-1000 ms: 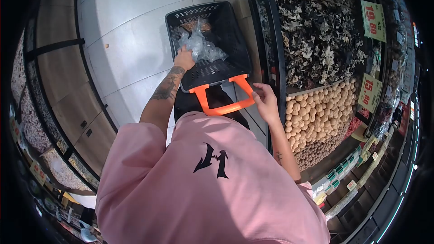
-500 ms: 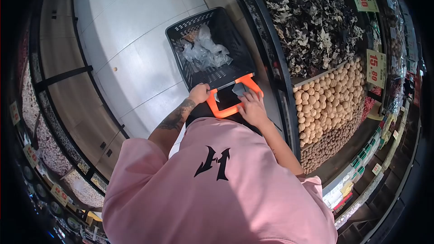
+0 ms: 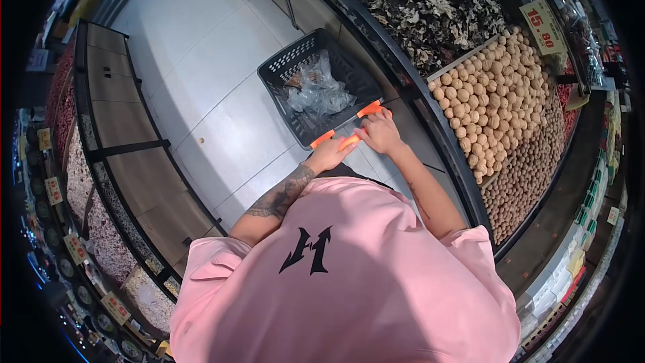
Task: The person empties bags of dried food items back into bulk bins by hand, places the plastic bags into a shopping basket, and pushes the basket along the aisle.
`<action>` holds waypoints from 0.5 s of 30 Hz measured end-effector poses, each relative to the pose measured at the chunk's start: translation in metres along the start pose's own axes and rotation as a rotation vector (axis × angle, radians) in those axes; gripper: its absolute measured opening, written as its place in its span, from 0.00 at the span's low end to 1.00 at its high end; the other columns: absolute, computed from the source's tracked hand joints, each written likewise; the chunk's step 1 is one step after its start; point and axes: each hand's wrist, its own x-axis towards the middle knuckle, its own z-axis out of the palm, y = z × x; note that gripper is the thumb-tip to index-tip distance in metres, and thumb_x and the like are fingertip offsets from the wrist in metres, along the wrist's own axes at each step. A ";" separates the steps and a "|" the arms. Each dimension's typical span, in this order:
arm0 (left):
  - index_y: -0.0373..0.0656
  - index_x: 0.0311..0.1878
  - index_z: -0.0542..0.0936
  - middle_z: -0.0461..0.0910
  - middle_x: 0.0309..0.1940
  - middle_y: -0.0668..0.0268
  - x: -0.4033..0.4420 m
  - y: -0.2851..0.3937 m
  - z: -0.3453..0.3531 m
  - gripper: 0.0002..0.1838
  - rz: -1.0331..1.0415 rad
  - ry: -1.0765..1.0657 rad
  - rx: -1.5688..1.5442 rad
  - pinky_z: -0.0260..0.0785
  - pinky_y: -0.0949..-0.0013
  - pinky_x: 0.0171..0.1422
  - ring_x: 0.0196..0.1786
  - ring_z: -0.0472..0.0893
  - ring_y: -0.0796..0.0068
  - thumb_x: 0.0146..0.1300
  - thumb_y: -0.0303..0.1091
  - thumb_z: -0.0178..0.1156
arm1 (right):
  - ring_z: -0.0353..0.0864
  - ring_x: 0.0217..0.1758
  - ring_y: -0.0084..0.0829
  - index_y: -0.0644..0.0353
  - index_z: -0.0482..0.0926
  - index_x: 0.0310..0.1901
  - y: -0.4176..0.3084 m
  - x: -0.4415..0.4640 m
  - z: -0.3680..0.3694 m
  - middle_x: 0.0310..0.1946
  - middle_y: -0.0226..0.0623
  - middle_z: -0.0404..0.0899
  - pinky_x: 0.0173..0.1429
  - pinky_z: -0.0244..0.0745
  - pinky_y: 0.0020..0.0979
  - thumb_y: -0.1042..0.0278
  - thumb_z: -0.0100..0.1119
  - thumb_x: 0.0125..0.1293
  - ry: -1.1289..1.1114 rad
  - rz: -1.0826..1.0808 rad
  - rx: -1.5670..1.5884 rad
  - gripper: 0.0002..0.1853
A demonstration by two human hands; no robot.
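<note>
Basket, black perforated plastic (image 3: 292, 54), ahead of the person, beside a black-edged display stand (image 3: 411, 77); crumpled clear plastic bags (image 3: 322, 91) inside. Handle, orange plastic (image 3: 349, 142): left hand (image 3: 328, 154) and right hand (image 3: 380, 132) curled closed around it. Best practice: even pull, clear of the stand.

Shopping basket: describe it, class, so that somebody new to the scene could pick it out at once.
Find the pale tiled floor, then look right, towards the dried black fungus. Lower left of it is a dark shopping basket holding crumpled clear plastic bags. Its orange handle, gripped by the left hand and the right hand, sets it apart.
</note>
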 end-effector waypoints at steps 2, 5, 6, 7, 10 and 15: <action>0.34 0.37 0.78 0.81 0.32 0.47 -0.015 -0.001 0.016 0.32 0.053 0.179 0.129 0.71 0.51 0.44 0.39 0.81 0.46 0.65 0.62 0.52 | 0.77 0.49 0.42 0.60 0.83 0.34 -0.006 -0.019 0.008 0.35 0.42 0.81 0.68 0.57 0.49 0.48 0.52 0.66 0.033 -0.016 0.008 0.21; 0.36 0.38 0.79 0.81 0.32 0.49 -0.039 0.002 0.035 0.28 0.007 0.149 0.158 0.72 0.53 0.44 0.39 0.82 0.48 0.62 0.59 0.58 | 0.78 0.45 0.42 0.60 0.83 0.31 -0.016 -0.051 0.019 0.32 0.41 0.81 0.63 0.62 0.46 0.48 0.52 0.66 0.077 -0.023 0.066 0.21; 0.38 0.40 0.80 0.82 0.33 0.51 -0.053 0.003 0.042 0.25 -0.026 0.102 0.192 0.72 0.54 0.45 0.40 0.82 0.49 0.62 0.55 0.60 | 0.78 0.44 0.41 0.60 0.82 0.30 -0.023 -0.066 0.025 0.31 0.41 0.81 0.59 0.64 0.44 0.49 0.52 0.66 0.090 -0.009 0.120 0.21; 0.37 0.39 0.79 0.82 0.32 0.50 -0.066 -0.003 0.054 0.24 -0.045 0.086 0.182 0.71 0.54 0.43 0.39 0.82 0.49 0.61 0.54 0.61 | 0.78 0.39 0.41 0.59 0.82 0.27 -0.029 -0.079 0.033 0.27 0.40 0.81 0.51 0.63 0.40 0.48 0.54 0.65 0.111 -0.031 0.104 0.21; 0.38 0.39 0.77 0.82 0.33 0.50 -0.099 -0.016 0.076 0.24 -0.078 -0.124 0.233 0.71 0.54 0.42 0.38 0.82 0.50 0.59 0.54 0.63 | 0.80 0.36 0.43 0.60 0.81 0.25 -0.049 -0.124 0.050 0.23 0.41 0.80 0.47 0.69 0.43 0.49 0.53 0.65 0.027 0.003 0.121 0.22; 0.38 0.47 0.79 0.82 0.36 0.53 -0.131 -0.001 0.087 0.25 -0.181 -0.468 0.228 0.71 0.58 0.47 0.42 0.82 0.56 0.59 0.51 0.63 | 0.82 0.32 0.46 0.60 0.83 0.25 -0.071 -0.173 0.086 0.23 0.43 0.81 0.45 0.73 0.45 0.46 0.48 0.68 -0.115 0.133 0.104 0.26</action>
